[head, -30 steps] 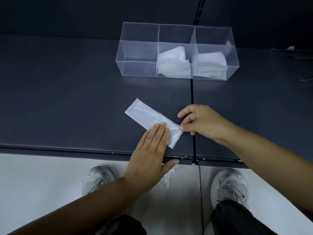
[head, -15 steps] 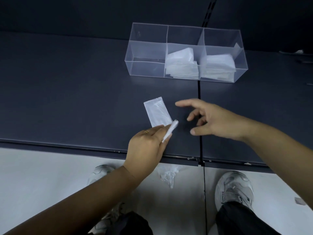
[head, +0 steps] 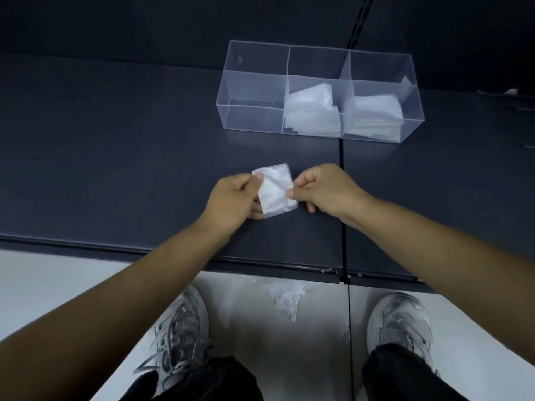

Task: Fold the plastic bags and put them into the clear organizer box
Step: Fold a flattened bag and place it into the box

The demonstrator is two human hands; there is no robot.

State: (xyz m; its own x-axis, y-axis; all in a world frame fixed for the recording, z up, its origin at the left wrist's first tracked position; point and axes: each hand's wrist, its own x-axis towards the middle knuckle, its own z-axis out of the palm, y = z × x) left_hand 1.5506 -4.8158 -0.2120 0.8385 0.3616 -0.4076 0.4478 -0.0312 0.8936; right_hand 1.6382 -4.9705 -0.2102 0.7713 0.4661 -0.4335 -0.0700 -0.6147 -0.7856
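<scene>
Left hand (head: 231, 198) curled, thumb and fingers pinching left edge of folded plastic bag (head: 275, 195). Right hand (head: 324, 189) curled, thumb and forefinger pinching its right edge. Both forearms bare, reaching forward across front edge of tabletop (head: 115, 169), converging.

— What sort of place is this?
— A bare workstation, more office or lab than home: a dark matte desk (head: 115, 169) of two panels joined at a seam (head: 341, 153) right of centre.
— Anything else?
— A dark partition (head: 144, 21) across the top, a slotted rail (head: 362, 21) at upper right, a pale glossy floor (head: 58, 279) along the bottom.
</scene>
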